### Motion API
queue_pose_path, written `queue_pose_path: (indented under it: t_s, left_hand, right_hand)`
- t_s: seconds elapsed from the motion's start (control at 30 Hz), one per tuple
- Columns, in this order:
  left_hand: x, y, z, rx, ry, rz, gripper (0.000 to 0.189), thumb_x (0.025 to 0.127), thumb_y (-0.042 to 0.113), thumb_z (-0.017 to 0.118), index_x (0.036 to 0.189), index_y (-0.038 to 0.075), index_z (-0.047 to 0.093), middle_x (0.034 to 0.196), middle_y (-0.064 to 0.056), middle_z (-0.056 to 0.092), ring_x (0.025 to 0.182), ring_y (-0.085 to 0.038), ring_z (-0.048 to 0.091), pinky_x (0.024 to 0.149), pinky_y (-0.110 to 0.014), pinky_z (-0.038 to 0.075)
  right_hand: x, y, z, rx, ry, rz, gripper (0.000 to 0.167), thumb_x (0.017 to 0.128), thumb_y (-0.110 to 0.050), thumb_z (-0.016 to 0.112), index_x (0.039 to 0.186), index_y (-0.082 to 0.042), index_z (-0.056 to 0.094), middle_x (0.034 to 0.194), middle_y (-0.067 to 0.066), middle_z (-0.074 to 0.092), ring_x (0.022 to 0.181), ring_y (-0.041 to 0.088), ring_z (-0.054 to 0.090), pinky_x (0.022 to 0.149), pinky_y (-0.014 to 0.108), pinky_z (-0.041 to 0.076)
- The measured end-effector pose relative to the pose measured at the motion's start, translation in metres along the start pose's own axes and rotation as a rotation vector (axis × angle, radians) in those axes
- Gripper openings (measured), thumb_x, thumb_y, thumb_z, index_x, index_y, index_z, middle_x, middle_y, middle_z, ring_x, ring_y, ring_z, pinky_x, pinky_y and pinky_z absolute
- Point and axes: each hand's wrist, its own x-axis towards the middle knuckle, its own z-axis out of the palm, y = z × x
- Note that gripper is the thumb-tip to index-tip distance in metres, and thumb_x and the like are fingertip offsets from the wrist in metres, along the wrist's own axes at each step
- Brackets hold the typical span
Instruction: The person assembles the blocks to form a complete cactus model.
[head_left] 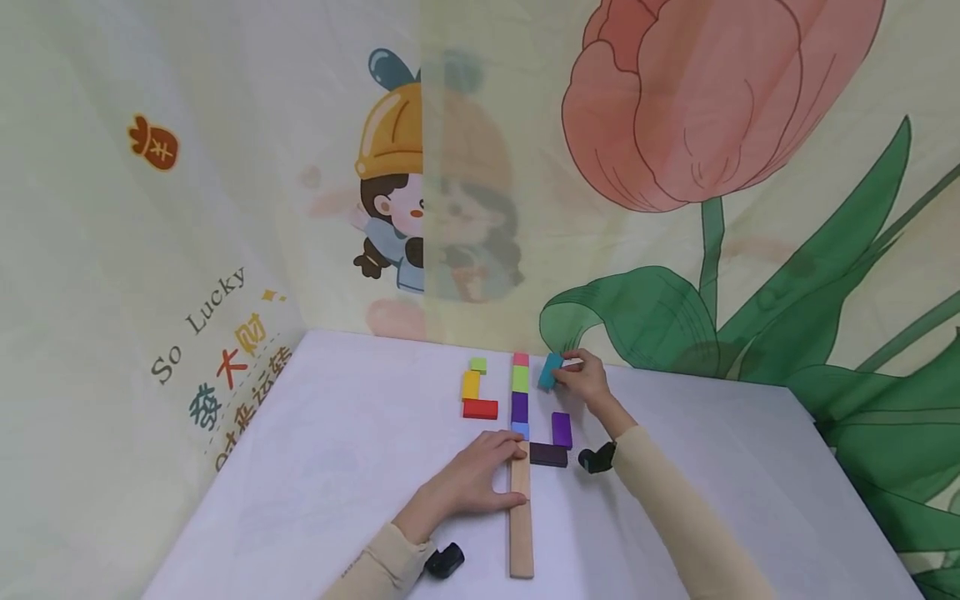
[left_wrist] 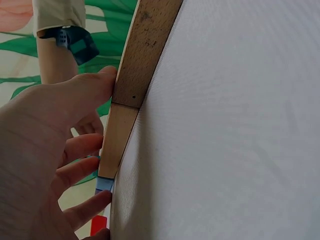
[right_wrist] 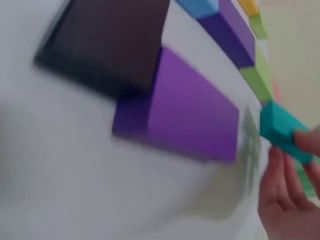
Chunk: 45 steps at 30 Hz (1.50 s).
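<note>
My right hand (head_left: 585, 379) pinches a teal block (head_left: 551, 372) between thumb and fingers, to the right of the middle column. In the right wrist view the teal block (right_wrist: 285, 131) is tilted beyond a purple block (right_wrist: 192, 107). My left hand (head_left: 474, 475) rests against the wooden blocks (head_left: 521, 533), which lie end to end at the near part of the column. Seen from the left wrist, its thumb and fingers touch one long side of the wooden blocks (left_wrist: 147, 47), fairly straight and spread. A light blue block (head_left: 521, 431) sits by its fingertips.
Up the column lie a dark purple block (head_left: 520, 407), a lime block (head_left: 521, 379) and a pink block (head_left: 521, 359). Left are red (head_left: 480, 409), yellow (head_left: 470, 385) and green (head_left: 478, 365) blocks; right, a black block (head_left: 548, 454) meets the purple one. A cloth wall backs the table.
</note>
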Motion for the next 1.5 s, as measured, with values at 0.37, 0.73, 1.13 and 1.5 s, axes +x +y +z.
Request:
queue_pose_path:
  t_s: [0.37,0.73,1.13,1.5]
  left_hand:
    - [0.001,0.0,0.0,-0.004,-0.013,-0.008,0.054,0.084,0.051,0.068,0.128,0.021,0.057,0.148,0.003,0.046,0.135,-0.016,0.042,0.112,-0.036,0.04]
    - [0.001,-0.001,0.002,-0.006,-0.011,-0.007,0.054,0.084,0.053,0.067,0.127,0.022,0.057,0.148,0.004,0.046,0.136,-0.016,0.042,0.113,-0.036,0.039]
    - [0.001,0.0,0.001,-0.013,-0.016,-0.009,0.054,0.084,0.052,0.068,0.128,0.022,0.057,0.148,0.004,0.045,0.136,-0.016,0.042,0.113,-0.036,0.039]
    - [0.001,0.0,0.001,0.001,-0.013,-0.006,0.055,0.084,0.053,0.067,0.128,0.022,0.057,0.148,0.004,0.046,0.135,-0.016,0.042,0.112,-0.035,0.04]
  right_hand:
    - [-0.003,0.019,-0.024,-0.11,-0.217,0.073,0.041,0.088,-0.013,0.069,0.127,-0.005,0.061,0.112,0.021,0.067,0.087,0.019,0.066,0.079,0.029,0.057]
    - [-0.001,0.028,-0.025,-0.131,-0.255,0.072,0.04,0.089,-0.012,0.067,0.127,-0.005,0.06,0.105,0.017,0.066,0.079,0.016,0.063,0.072,0.025,0.056]
    - [-0.004,0.029,-0.025,-0.164,-0.286,0.053,0.04,0.09,-0.012,0.065,0.129,-0.004,0.059,0.107,0.018,0.065,0.081,0.016,0.063,0.074,0.026,0.057]
    - [-0.005,0.03,-0.023,-0.161,-0.273,0.057,0.038,0.091,-0.009,0.064,0.129,-0.005,0.06,0.101,0.014,0.064,0.079,0.016,0.061,0.069,0.023,0.055]
